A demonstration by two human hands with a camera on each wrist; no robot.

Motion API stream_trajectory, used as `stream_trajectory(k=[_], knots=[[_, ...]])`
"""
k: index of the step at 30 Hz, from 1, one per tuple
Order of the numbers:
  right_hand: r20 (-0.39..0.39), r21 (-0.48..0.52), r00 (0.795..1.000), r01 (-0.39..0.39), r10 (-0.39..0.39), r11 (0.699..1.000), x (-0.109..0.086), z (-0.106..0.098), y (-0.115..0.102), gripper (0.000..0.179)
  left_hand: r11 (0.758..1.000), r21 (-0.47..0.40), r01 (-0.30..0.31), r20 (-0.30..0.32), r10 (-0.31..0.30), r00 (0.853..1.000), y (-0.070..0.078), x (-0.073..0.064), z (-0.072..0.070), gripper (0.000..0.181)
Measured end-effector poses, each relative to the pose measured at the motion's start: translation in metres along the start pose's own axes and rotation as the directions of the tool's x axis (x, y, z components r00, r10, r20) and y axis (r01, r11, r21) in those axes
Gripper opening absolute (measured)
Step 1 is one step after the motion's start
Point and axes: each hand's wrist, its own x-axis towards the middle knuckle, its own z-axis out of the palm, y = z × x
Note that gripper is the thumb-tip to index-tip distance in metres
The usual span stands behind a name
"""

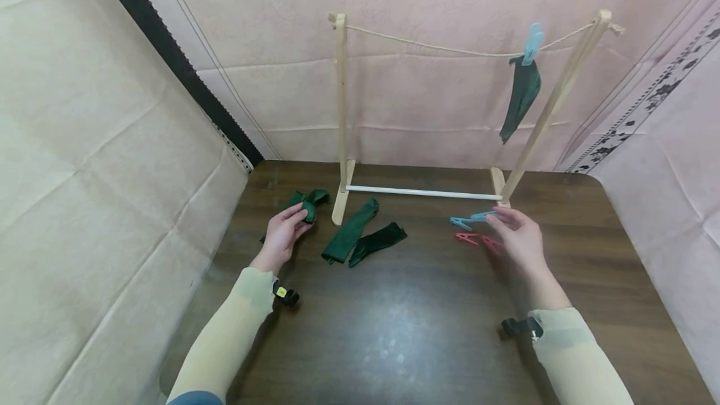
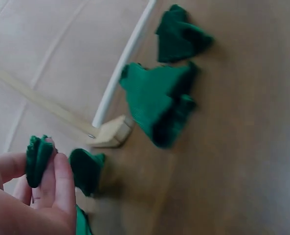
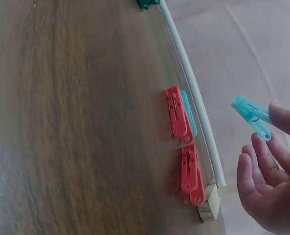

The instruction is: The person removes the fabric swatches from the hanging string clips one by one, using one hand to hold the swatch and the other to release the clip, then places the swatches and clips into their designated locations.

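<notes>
My left hand (image 1: 281,241) pinches a dark green sock (image 2: 39,160) by its edge between thumb and fingers. More green fabric (image 2: 87,171) shows behind those fingers, partly hidden by the hand. To its right, two green socks (image 1: 350,233) lie close together on the table. With thumb and fingertips my right hand (image 1: 520,244) holds a light blue clothespin (image 3: 252,116), near the rack's right foot. Below it on the table are another blue clothespin (image 1: 460,224) and two red clothespins (image 3: 179,112).
A wooden rack stands at the back, with a left post (image 1: 342,99), a right post (image 1: 554,108) and a white bottom bar (image 1: 422,192). A cord (image 1: 422,46) spans the posts. A green sock (image 1: 520,95) hangs there from a blue clothespin (image 1: 532,42). Pale cloth walls surround the brown table (image 1: 394,324).
</notes>
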Motion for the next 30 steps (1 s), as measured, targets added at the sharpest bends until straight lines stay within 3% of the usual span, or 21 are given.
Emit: stream_trajectory(k=[7, 11, 18, 25, 30], knots=[[-0.028, -0.035, 0.999, 0.015, -0.016, 0.999, 0.001, -0.001, 0.001, 0.067, 0.989, 0.143, 0.036, -0.018, -0.034, 0.999, -0.013, -0.012, -0.021, 0.049], [-0.016, -0.037, 1.0, 0.015, -0.015, 0.999, 0.001, 0.0, 0.002, 0.068, 0.981, 0.181, 0.077, -0.025, -0.073, 0.997, -0.015, -0.018, -0.03, 0.048], [0.002, -0.044, 1.0, 0.016, -0.016, 0.999, 0.001, 0.002, 0.003, 0.069, 0.951, 0.279, 0.135, 0.006, -0.142, 0.99, -0.019, -0.024, -0.043, 0.052], [0.005, -0.049, 1.0, 0.023, -0.022, 0.999, 0.002, -0.001, 0.005, 0.066, 0.909, 0.401, 0.111, 0.04, -0.139, 0.99, -0.015, -0.024, -0.048, 0.052], [0.005, -0.058, 1.0, -0.002, 0.002, 0.998, 0.006, -0.005, 0.008, 0.066, 0.866, 0.493, 0.079, 0.042, -0.115, 0.992, -0.01, -0.026, -0.047, 0.049]])
